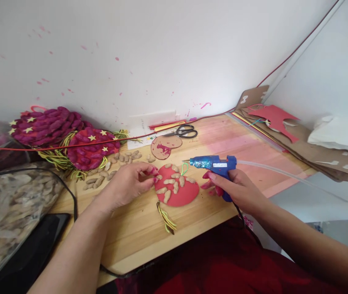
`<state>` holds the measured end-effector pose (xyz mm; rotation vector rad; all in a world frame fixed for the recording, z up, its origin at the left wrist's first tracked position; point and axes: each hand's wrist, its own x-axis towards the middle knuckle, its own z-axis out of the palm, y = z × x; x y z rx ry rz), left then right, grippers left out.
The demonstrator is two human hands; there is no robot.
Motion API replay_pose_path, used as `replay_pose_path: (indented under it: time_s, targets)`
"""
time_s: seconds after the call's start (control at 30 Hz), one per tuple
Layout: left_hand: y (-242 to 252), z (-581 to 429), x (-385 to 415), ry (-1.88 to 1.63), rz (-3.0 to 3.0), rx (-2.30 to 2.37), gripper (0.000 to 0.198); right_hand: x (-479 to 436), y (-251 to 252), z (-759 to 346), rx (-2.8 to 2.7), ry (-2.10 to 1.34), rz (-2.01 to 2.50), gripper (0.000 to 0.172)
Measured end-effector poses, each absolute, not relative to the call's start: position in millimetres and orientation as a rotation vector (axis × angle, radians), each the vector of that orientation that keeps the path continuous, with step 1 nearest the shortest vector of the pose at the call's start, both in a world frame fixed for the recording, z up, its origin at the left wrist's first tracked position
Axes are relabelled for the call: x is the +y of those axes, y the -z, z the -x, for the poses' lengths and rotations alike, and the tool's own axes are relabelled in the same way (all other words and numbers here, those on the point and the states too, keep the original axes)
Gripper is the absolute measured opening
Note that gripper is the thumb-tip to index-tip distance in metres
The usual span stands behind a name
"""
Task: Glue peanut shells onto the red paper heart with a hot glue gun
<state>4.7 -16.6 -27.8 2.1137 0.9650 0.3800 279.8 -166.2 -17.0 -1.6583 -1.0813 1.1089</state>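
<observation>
A red card shape lies on the table with several unshelled peanuts on it. It has a green loop at its top and a yellow-green yarn tassel at its lower left. At the card's left edge my left hand is closed in a pinch, a peanut at its fingertips. My right hand grips a blue hot glue gun by its handle. The nozzle points left, just above and right of the card, and a clear glue stick trails from the back.
Loose peanuts lie left of the card, near a bag of peanuts. Purple peanut-covered pieces with stars rest against the wall. Scissors and a cut-out lie behind. Cardboard overhangs the right side. A red cord crosses the table.
</observation>
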Motion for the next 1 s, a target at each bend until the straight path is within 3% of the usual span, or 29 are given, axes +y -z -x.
replay_pose_path:
  time_s: [0.3,0.8,1.0]
  targets:
    - [26,-5,-14,-0.438,-1.811,0.968,0.029,-159,-12,-269,-1.375,-1.024,1.578,0.032]
    - [38,-5,-10,-0.511,-1.59,0.984,0.035,-131,-3,-266,-1.558,-1.077,1.717,0.041]
    - [29,-10,-13,-0.623,-1.204,0.918,0.042,-128,-2,-265,-1.555,-1.097,1.637,0.044]
